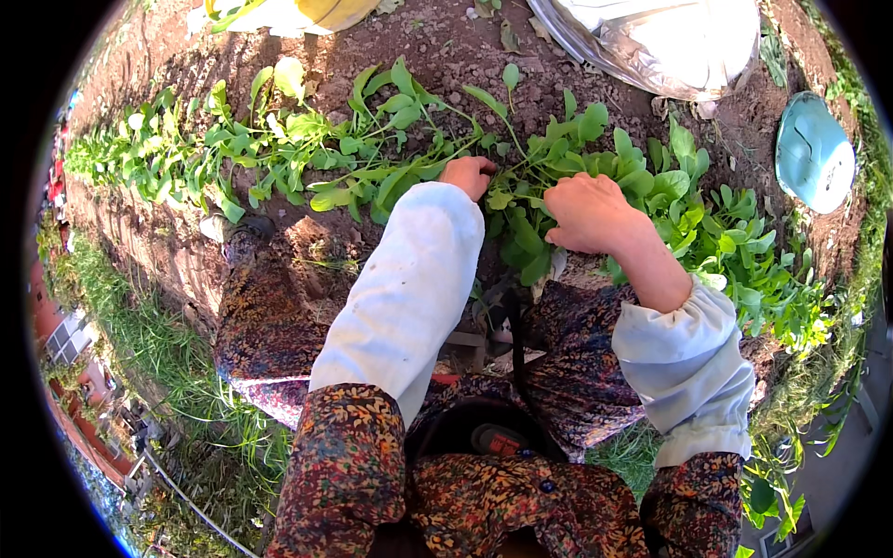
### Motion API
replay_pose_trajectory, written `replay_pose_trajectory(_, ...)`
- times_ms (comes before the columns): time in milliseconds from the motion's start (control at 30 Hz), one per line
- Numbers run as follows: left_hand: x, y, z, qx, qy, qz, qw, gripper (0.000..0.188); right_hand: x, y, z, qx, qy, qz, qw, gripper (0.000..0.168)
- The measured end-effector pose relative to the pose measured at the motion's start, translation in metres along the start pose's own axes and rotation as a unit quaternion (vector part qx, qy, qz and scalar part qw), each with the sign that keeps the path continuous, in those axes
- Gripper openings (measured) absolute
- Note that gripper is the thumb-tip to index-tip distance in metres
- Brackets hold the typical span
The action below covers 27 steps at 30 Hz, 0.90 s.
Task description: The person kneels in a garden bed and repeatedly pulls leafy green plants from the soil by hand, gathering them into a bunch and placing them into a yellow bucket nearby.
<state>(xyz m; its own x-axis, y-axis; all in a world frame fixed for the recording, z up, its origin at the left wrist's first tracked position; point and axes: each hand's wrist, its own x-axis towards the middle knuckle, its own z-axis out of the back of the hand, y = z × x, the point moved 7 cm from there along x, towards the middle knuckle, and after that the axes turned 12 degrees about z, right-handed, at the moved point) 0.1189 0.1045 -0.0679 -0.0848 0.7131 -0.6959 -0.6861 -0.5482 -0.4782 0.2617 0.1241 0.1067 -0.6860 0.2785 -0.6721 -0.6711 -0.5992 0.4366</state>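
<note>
A long row of leafy green plants point(307, 143) crosses the soil from left to right before me. My left hand point(469, 176) reaches in among the stems at the middle of the row, its fingers partly hidden by leaves. Just to the right, my right hand point(589, 213) is curled with its knuckles up, and a thin stem meets its fingers; whether it grips that stem is not plain. Leaves droop below and between the two hands. White sleeve covers point(408, 279) reach over both forearms.
Beyond the row, a yellow container point(328, 14) stands at the top left and a large clear plastic bag or lined tub point(670, 56) at the top right. A turquoise basin point(815, 152) lies at the far right. Grass point(153, 335) borders the soil on the left.
</note>
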Motion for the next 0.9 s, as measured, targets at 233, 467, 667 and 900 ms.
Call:
replay_pose_trajectory(233,-0.007,-0.028,0.007,0.200,-0.015,-0.124,0.972,0.028,-0.002,0.001,0.001,-0.002,-0.007,0.005,1.000,0.020)
replay_pose_trajectory(467,-0.011,-0.019,0.011,0.133,0.024,-0.247,0.960,0.015,-0.001,0.001,0.000,0.006,-0.016,0.015,1.000,0.019)
replay_pose_trajectory(667,-0.025,-0.012,0.012,0.027,0.038,-0.235,0.971,0.016,-0.003,-0.002,0.000,0.010,-0.020,0.014,1.000,0.020)
replay_pose_trajectory(900,-0.010,-0.017,0.002,0.029,-0.003,-0.204,0.979,0.029,-0.001,0.002,0.002,0.007,-0.019,0.022,1.000,0.023)
